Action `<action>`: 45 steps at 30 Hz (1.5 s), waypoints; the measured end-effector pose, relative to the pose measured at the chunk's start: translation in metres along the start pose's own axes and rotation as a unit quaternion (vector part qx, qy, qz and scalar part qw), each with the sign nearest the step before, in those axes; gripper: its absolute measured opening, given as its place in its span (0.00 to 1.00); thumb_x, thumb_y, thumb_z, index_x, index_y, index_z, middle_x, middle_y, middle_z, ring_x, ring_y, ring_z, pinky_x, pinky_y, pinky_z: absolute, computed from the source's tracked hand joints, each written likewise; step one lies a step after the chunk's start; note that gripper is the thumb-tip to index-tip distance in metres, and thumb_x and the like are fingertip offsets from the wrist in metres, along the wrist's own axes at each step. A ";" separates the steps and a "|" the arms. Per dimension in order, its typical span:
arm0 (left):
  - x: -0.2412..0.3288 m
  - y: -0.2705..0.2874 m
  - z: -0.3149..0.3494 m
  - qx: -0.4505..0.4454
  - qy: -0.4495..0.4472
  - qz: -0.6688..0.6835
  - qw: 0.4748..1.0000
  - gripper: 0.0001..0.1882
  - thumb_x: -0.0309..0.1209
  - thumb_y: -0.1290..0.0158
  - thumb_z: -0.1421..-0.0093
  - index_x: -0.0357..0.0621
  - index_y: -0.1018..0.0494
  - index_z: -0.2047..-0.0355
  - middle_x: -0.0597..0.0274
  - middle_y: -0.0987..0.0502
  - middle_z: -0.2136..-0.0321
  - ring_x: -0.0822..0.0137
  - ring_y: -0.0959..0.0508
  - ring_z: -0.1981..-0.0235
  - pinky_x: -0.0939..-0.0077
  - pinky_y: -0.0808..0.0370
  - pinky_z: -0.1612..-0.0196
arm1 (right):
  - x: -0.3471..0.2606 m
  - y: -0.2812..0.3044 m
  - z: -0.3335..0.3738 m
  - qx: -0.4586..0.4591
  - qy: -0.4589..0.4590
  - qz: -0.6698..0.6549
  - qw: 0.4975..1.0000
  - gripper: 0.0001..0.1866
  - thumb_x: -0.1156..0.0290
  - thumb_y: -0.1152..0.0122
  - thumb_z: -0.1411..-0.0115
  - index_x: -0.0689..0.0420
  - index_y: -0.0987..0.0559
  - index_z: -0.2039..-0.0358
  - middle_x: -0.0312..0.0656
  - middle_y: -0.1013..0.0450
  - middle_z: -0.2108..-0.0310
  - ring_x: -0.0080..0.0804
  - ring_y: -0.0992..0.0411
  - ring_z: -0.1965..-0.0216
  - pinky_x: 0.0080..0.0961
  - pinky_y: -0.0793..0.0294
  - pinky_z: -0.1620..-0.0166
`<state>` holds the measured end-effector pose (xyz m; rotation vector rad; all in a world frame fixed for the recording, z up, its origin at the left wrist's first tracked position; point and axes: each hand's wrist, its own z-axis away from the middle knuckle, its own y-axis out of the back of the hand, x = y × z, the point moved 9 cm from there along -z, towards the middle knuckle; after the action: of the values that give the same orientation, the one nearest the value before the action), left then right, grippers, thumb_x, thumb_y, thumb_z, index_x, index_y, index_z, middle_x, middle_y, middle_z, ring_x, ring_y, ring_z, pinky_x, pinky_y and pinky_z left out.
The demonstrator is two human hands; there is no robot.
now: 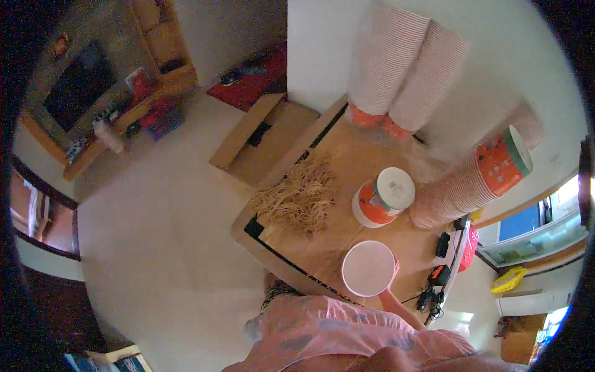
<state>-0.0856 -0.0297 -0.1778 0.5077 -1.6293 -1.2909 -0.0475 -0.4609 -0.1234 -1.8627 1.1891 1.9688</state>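
Observation:
My right hand [392, 284] is closed around the right side of a white paper tub [368, 268] over the near edge of the table. The tub's round white face points up toward me, and most of my fingers are hidden behind it. My left hand is out of view. Just beyond the held tub stand red-and-white paper tubs [369, 201], with a white round top [396, 188] tilted over them. Left of these, a loose heap of tan shredded paper strips [300, 192] spreads over the tabletop [359, 146].
Tall stacks of nested paper tubs [387, 59] rise at the table's back. Another long stack [455, 195] leans on the right. Black devices and cables [431, 297] lie at the right edge. An open cardboard box [273, 136] stands beyond the table's left edge.

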 end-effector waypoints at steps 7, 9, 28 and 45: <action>-0.028 -0.002 0.026 0.032 0.090 0.039 0.995 0.20 0.41 0.53 0.44 0.45 0.33 0.53 0.58 0.33 0.57 0.62 0.39 0.59 0.64 0.43 0.58 | 0.006 -0.009 0.016 -0.006 -0.026 -0.015 1.000 0.16 0.62 0.49 0.42 0.57 0.32 0.57 0.37 0.37 0.61 0.28 0.37 0.58 0.29 0.35 0.53; -0.034 -0.002 0.031 0.038 0.109 0.050 0.992 0.19 0.40 0.53 0.44 0.45 0.32 0.54 0.59 0.33 0.58 0.63 0.38 0.61 0.65 0.42 0.59 | 0.007 -0.007 0.021 -0.002 -0.035 -0.015 0.999 0.16 0.61 0.49 0.42 0.57 0.32 0.57 0.37 0.37 0.61 0.28 0.37 0.58 0.29 0.35 0.53; -0.084 -0.010 0.048 0.128 0.295 0.135 0.937 0.12 0.33 0.51 0.43 0.42 0.28 0.61 0.62 0.25 0.70 0.69 0.29 0.77 0.75 0.33 0.73 | 0.032 0.003 -0.009 -0.027 -0.173 -0.355 0.918 0.09 0.65 0.51 0.40 0.54 0.29 0.62 0.35 0.30 0.71 0.24 0.32 0.70 0.22 0.32 0.64; 0.021 0.088 -0.084 0.256 0.149 0.061 0.953 0.15 0.26 0.47 0.50 0.42 0.33 0.60 0.53 0.27 0.66 0.51 0.30 0.61 0.62 0.32 0.56 | -0.126 0.039 0.005 -0.169 -0.020 0.142 0.975 0.22 0.80 0.48 0.50 0.49 0.31 0.53 0.39 0.32 0.80 0.30 0.31 0.78 0.29 0.30 0.74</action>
<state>-0.0025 -0.0576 -0.0913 0.8564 -1.6986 -0.6494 -0.0510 -0.4358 0.0062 -1.8746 1.2287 2.4879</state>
